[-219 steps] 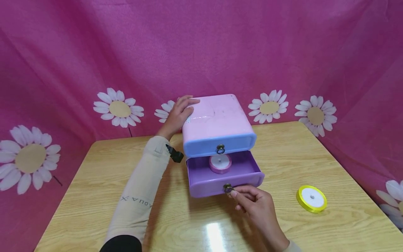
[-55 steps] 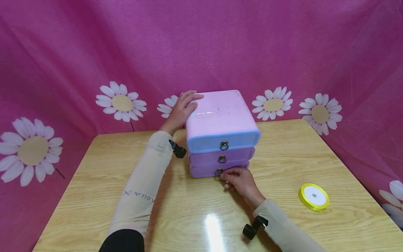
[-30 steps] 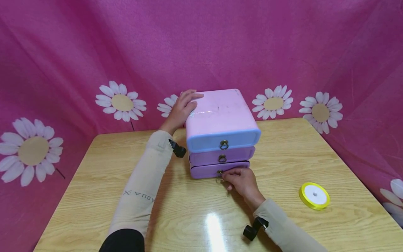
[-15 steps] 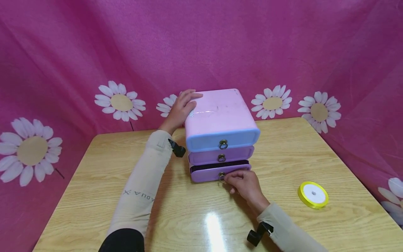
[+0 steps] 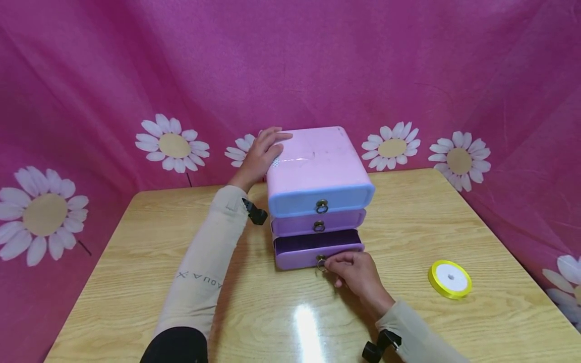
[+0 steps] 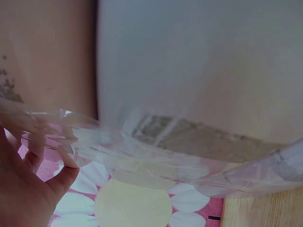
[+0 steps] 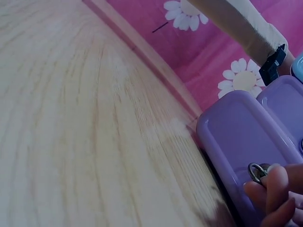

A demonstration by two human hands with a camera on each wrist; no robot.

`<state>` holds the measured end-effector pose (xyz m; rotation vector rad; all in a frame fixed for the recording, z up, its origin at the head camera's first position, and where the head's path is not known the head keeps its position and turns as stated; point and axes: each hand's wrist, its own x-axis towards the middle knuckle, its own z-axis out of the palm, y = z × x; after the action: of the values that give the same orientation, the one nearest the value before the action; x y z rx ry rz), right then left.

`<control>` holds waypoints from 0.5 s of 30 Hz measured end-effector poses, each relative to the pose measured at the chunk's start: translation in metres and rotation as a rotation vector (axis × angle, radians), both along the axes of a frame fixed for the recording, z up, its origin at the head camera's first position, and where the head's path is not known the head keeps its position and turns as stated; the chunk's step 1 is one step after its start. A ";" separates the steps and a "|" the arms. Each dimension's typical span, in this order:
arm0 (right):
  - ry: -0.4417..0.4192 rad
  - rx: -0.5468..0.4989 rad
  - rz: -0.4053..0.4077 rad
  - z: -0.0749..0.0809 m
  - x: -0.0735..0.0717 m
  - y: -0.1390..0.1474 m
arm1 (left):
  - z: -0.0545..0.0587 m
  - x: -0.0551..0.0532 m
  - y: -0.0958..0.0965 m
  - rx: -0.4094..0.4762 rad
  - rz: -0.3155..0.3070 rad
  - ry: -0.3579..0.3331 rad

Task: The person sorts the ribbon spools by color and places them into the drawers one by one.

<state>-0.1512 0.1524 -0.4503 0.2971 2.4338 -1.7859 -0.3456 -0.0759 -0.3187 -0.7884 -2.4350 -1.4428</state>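
A small chest of drawers (image 5: 317,166) stands on the table, pink on top with a blue upper drawer (image 5: 295,202) and two purple drawers below. My left hand (image 5: 259,157) rests on its top left edge, fingers spread over the pink surface. Between thumb and fingers, my right hand (image 5: 360,276) pinches the ring pull (image 7: 256,173) of the bottom drawer (image 5: 297,260). That drawer stands partly out, its dark inside showing as a strip. The middle drawer (image 5: 292,225) and the blue one are pushed in.
A spool of yellow ribbon (image 5: 450,280) lies flat on the wooden table (image 5: 181,242) at the right. Behind hangs a magenta curtain (image 5: 290,65) printed with white daisies, close behind the chest. Black wrist cameras (image 5: 256,212) sit on both sleeves.
Earlier the middle drawer was out with a pink ribbon spool inside; now it is in. My right hand has since drawn the bottom drawer toward me. My left hand stays on top.
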 end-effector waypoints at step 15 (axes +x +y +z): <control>-0.015 -0.024 0.030 0.003 0.020 0.000 | -0.001 -0.001 0.000 0.024 -0.015 0.006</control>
<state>-0.1313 0.1527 -0.4469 0.2692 2.3913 -1.7925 -0.3466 -0.0760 -0.3195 -0.8062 -2.4074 -1.4704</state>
